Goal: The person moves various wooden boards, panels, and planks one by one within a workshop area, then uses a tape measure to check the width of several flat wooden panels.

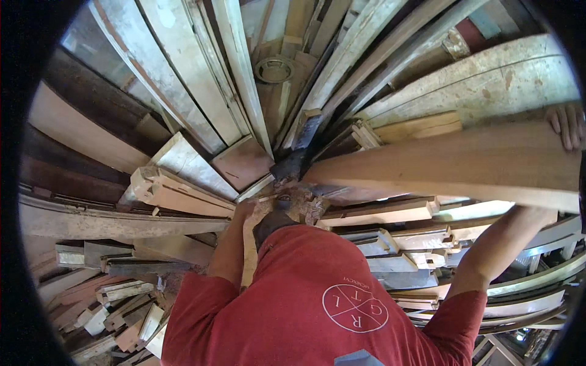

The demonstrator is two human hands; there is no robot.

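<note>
A long, smooth, light-brown wooden board (439, 161) stretches from the middle of the head view to its right edge. My right hand (567, 125) grips it near the right end, fingers hooked over its far edge while the forearm passes beneath. My left arm reaches up the middle left. Its hand (245, 210) lies beside the end of a light timber piece with a notched end (183, 194); the fingers are hidden, so whether it holds anything cannot be seen. Past the left hand, a dark object (290, 165) and wood shavings (311, 207) are by the board's inner end.
Tall planks (189, 67) lean at the far side, with a round metal ring (273, 70) among them. Stacked cut timbers (390, 213) lie below the board. Offcuts (125, 305) are heaped at the lower left. A large pale plank (488, 73) stands at the far right.
</note>
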